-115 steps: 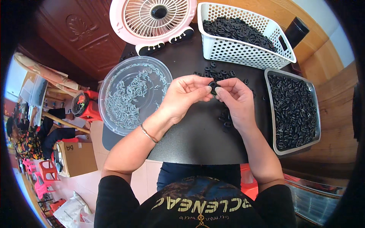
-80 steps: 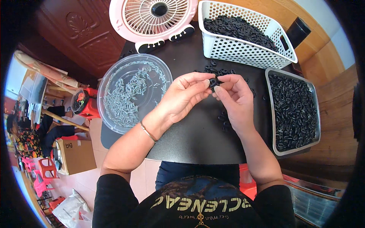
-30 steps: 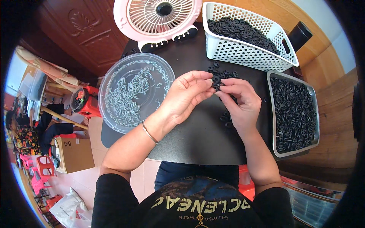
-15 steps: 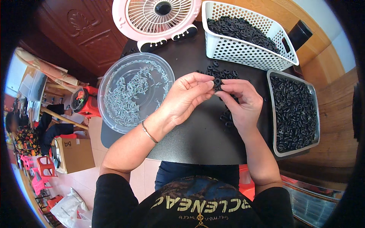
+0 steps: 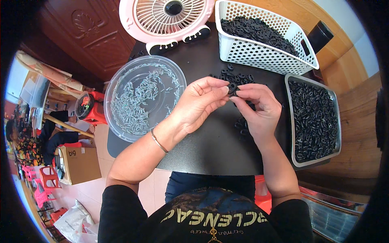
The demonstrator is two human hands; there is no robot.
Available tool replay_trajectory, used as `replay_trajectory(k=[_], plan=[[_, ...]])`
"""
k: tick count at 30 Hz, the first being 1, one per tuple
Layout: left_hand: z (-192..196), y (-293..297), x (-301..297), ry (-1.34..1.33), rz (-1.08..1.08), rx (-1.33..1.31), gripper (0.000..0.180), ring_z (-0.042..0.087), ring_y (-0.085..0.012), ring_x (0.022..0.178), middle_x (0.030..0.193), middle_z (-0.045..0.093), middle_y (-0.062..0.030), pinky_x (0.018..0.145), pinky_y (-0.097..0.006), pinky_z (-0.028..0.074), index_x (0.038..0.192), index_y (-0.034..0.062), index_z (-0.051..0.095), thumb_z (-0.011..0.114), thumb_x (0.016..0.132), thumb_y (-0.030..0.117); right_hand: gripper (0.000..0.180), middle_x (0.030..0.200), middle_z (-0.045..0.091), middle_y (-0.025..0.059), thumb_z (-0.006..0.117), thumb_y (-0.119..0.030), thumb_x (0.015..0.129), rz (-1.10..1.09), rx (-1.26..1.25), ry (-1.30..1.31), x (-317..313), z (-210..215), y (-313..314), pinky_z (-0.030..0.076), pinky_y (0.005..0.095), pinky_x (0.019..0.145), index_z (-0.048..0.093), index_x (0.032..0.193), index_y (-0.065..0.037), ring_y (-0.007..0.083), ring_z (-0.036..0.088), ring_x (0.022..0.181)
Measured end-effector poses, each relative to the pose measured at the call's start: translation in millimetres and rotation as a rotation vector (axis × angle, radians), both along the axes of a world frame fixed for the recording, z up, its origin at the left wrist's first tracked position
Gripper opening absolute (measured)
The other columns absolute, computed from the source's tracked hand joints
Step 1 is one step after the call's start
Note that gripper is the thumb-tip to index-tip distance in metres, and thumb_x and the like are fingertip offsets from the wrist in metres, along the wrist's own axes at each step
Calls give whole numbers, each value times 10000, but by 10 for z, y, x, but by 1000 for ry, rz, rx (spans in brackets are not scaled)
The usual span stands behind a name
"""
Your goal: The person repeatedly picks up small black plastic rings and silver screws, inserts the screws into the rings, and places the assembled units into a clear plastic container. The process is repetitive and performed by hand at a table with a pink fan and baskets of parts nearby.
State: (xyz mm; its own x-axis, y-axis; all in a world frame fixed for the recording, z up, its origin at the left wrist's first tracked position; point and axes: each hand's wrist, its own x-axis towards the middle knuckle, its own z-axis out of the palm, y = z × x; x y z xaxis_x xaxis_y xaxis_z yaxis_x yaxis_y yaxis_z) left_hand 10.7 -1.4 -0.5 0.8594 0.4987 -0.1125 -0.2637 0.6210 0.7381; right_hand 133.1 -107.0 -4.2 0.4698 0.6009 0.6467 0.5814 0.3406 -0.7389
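Observation:
My left hand (image 5: 204, 99) pinches a small black ringed plastic part (image 5: 232, 88) between thumb and fingers. From the other side my right hand (image 5: 261, 107) closes its thumb and fingertips at the same part; a tiny piece may sit between them, too small to make out. Both hands are above the dark table (image 5: 202, 150). Behind and under them lies a loose pile of black plastic parts (image 5: 239, 77). Left of my left hand stands a round clear tub (image 5: 164, 106) holding many small silvery screw-like pins (image 5: 131, 109).
A white perforated basket (image 5: 259, 56) of black parts stands at the back right. A metal tray (image 5: 291, 121) full of black parts lies at the right edge. At the back is a pink fan (image 5: 139, 30). A person (image 5: 30, 148) sits far left, near a cardboard box (image 5: 83, 164).
The black part has turned slightly between my fingertips, and my right hand has shifted a little to the right. Everything else stays in place.

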Motion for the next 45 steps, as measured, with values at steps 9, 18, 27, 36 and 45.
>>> replay_trajectory(k=[9,18,27,36,45], plan=[[-12,19,-4,2,-8,43,99,582,-105,778,902,608,-58,710,-203,491,914,35,589,573,816,36,185,811,633,95,722,35,599,-17,-2,-36,1,3,-1,505,234,600,638,751,-29,149,617,717],[-3,2,-2,12,10,88,105,583,-110,753,840,621,-58,681,-215,479,900,25,591,591,796,22,184,806,641,89,717,34,596,-46,-27,-102,-7,29,-16,507,235,603,644,750,-35,155,623,703],[-59,79,6,5,-69,-35,89,561,-95,708,834,599,-43,652,-205,476,891,22,594,573,808,46,316,830,587,69,723,-9,623,89,-52,71,-20,27,52,500,232,626,623,922,-37,125,594,696],[-39,96,-6,37,-79,27,82,564,-103,702,824,596,-51,640,-203,480,876,15,561,576,797,27,357,756,559,37,728,-50,625,206,-229,65,45,-2,28,456,216,579,634,969,-59,88,541,621],[-6,93,-19,97,-122,79,53,557,-84,696,795,580,-43,643,-192,482,837,40,537,548,807,-2,292,644,553,29,733,-67,624,150,-276,70,16,-14,-10,427,213,516,650,904,-59,80,508,551]])
